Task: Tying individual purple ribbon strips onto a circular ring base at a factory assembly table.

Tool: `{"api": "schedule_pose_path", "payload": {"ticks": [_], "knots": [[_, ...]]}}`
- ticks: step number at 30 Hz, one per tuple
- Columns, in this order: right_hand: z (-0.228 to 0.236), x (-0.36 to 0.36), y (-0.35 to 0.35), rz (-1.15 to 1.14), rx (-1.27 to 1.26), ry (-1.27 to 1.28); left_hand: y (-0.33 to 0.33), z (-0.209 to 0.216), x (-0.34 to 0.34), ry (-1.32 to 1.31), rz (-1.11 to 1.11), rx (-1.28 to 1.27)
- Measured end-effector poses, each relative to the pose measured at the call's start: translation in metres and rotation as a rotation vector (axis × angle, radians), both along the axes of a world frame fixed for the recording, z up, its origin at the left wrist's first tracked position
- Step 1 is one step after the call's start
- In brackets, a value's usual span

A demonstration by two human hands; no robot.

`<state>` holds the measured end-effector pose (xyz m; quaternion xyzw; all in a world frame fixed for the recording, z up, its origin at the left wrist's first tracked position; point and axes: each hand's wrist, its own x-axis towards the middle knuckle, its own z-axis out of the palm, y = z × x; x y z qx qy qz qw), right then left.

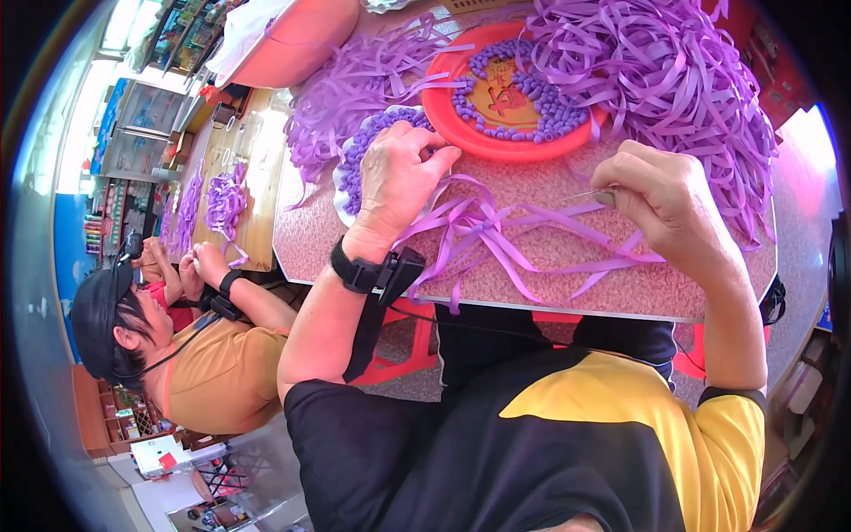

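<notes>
My left hand [399,177] is over a white scalloped plate [342,209] heaped with small purple beads [353,160]. Its thumb and fingers are pinched together, and whatever they hold is too small or hidden to make out. Off to the right, my right hand [654,199] pinches a thin needle [580,195] that points left toward the other hand. Between the two hands, loose purple ribbons [496,226] lie crossed on the speckled pink table [346,257], some hanging over its near edge.
Beyond my hands stands a round red tray [436,111] with more purple beads. Heaps of purple ribbon lie at its right [656,80] and left [355,80]. A pink basin [301,44] is at the back left. Another person [222,363] works at a wooden table to my left.
</notes>
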<state>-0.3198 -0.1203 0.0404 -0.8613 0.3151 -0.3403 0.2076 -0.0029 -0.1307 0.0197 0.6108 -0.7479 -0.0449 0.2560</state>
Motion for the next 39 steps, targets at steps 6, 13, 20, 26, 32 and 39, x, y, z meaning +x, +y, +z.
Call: {"api": "schedule_pose_path", "payload": {"ticks": [6,13,20,26,32,39], "knots": [[0.001,0.001,0.001,0.012,-0.021,-0.006,0.0,-0.007,-0.011,-0.067,0.097,-0.099],[-0.001,-0.001,0.001,0.007,-0.043,0.0,0.0,-0.014,-0.017,-0.093,0.11,-0.177],[-0.003,-0.003,-0.002,-0.003,-0.058,0.018,0.011,-0.008,-0.012,-0.071,0.073,-0.146],[-0.006,-0.003,-0.004,-0.025,-0.09,0.01,0.009,0.0,-0.02,-0.193,0.054,-0.255],[-0.008,-0.004,-0.004,-0.032,-0.125,0.012,-0.003,0.01,-0.033,-0.441,-0.05,-0.177],[-0.006,-0.005,-0.001,-0.055,-0.123,-0.018,-0.019,0.015,-0.021,-0.42,-0.095,-0.042]]}}
